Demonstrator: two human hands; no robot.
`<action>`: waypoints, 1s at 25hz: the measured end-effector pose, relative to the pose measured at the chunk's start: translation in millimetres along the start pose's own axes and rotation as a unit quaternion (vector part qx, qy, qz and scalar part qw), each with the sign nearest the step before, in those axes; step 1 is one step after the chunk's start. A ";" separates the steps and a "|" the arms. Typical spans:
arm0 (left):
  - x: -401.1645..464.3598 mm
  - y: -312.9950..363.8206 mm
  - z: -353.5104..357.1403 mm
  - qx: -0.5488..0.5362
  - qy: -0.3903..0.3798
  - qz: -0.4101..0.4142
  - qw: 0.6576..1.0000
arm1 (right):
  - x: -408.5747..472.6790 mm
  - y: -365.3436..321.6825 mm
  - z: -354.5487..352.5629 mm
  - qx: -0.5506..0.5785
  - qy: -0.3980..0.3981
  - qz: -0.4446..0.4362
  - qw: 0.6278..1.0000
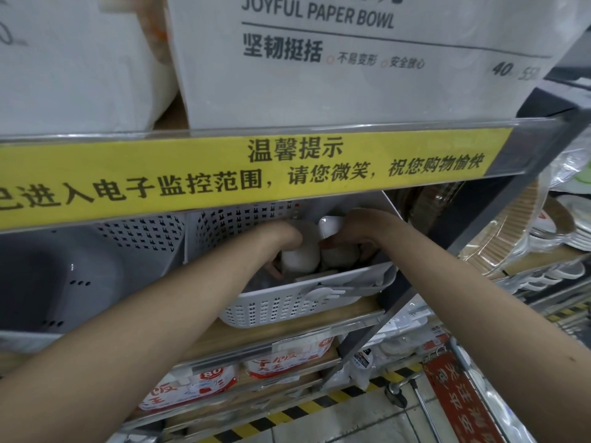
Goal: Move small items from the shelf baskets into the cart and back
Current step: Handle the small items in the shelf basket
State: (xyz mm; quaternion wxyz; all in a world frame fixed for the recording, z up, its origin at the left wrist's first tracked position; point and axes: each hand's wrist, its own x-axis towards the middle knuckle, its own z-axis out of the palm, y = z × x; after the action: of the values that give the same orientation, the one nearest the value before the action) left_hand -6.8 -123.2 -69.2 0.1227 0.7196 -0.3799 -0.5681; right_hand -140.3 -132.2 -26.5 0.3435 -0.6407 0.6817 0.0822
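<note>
Two white cups are held inside the white basket (287, 310) at 12 o'clock: one cup (302, 259) by the left hand (281, 239), the other cup (339, 255) by the right hand (355, 231).

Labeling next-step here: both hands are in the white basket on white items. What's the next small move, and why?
Probably lift both hands straight up and back out of the white basket, toward the cart. The left hand curls round a white cup-like item, the right hand grips another, so both grips look set. The yellow shelf strip hangs low overhead, so clearance is tight.
</note>
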 end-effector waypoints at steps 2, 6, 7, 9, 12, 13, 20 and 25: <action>-3.0 0.8 0.3 -0.006 0.005 -0.006 1.000 | 1.2 -1.0 0.4 -0.014 0.014 -0.010 1.000; -2.9 2.3 0.8 -0.002 0.011 -0.002 1.000 | 1.9 -0.9 -0.2 -0.029 0.024 -0.015 0.999; -3.0 2.1 0.3 -0.005 0.010 0.000 1.000 | 1.0 -1.1 -0.8 -0.032 0.023 -0.013 0.999; -5.2 2.3 -2.7 -0.007 0.002 0.007 1.000 | -1.4 -1.2 -1.1 -0.044 0.022 -0.007 0.999; -9.0 3.6 -8.4 0.061 0.007 0.003 0.998 | -6.3 -1.4 -1.3 -0.063 0.030 -0.010 0.998; -12.3 4.5 -10.8 0.105 0.015 -0.003 0.994 | -8.1 -1.2 -1.5 -0.071 0.039 -0.018 0.997; -56.1 9.0 -34.8 0.383 0.143 0.158 0.899 | -30.3 11.5 -4.0 -0.118 0.152 -0.117 0.974; -100.3 -19.7 -34.4 0.426 0.167 0.323 0.829 | -93.4 34.3 15.7 -0.182 0.334 -0.327 0.865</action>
State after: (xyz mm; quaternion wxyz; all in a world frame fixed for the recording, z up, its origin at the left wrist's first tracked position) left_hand 26.0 -49.7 2.5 0.0423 0.6209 -0.7684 -0.1491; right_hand -171.8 -41.6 4.0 -0.0199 -0.8671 0.4802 -0.1311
